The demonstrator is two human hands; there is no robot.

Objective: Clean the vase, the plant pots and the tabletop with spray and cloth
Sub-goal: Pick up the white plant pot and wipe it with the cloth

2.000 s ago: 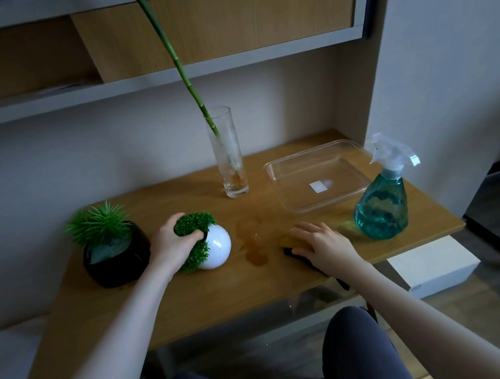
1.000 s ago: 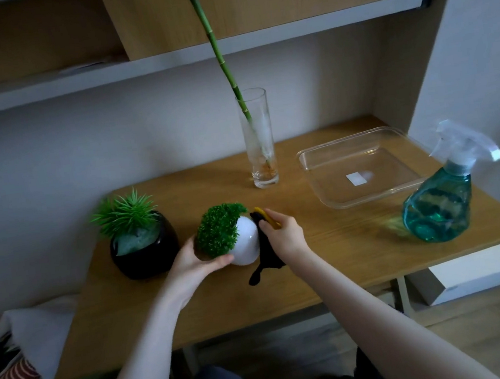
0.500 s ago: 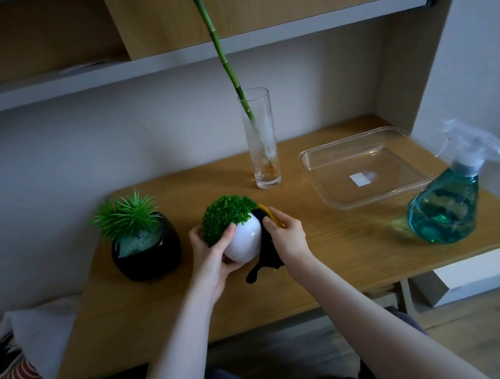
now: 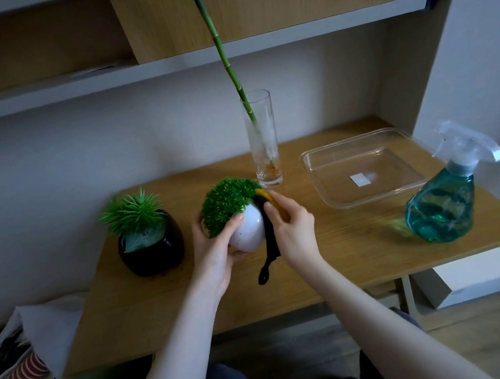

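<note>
Both my hands work together above the wooden tabletop (image 4: pixel 331 261). With my left hand (image 4: pixel 216 254) I grip the white pot (image 4: pixel 248 231) from below and from its left side; my thumb lies across the small green plant (image 4: pixel 226 202) that grows from it, and the pot is lifted and tilted. My right hand (image 4: pixel 293 226) pinches the cloth (image 4: pixel 269 234), black with a yellow edge, and presses it on the right side of the pot; one end of the cloth hangs down over the table. To the left, the black pot (image 4: pixel 151 250) with a spiky plant stands on the table. Behind my hands stands the glass vase (image 4: pixel 263 143) with a long green stem (image 4: pixel 220 47) leaning to the left. At the right I see the clear tray (image 4: pixel 367 199), and near the right edge the spray bottle (image 4: pixel 442 211) with blue-green liquid.
</note>
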